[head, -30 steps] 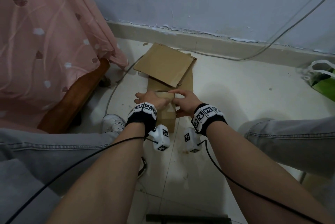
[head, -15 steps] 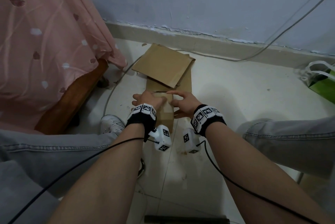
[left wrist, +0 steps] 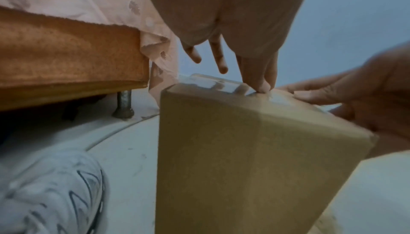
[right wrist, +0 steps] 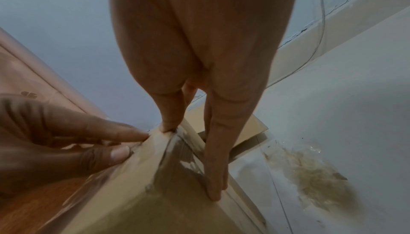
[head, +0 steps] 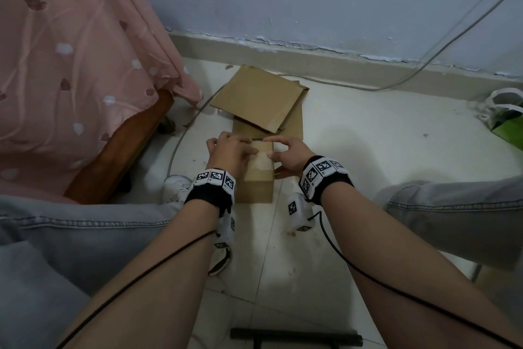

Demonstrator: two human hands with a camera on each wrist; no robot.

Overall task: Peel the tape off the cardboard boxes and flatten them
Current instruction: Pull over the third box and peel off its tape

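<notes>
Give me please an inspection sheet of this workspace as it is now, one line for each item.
Surface: pale tiled floor, stained.
Job's things: taped cardboard box standing upright; flattened cardboard lying behind it.
Clutter: green bag; black bar; white shoe.
Grippers: left hand and right hand work at the clear tape on top of the box.
Cables: grey cable along the wall; black wrist leads.
Surroundings: pink cloth over a wooden frame; blue wall.

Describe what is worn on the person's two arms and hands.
Both forearms are bare, with no sleeves or gloves. The left hand and right hand each have a black wristband topped by white blocks printed with black square markers. A small white camera unit hangs under each wrist, and a thin black cable trails back along each forearm.
</notes>
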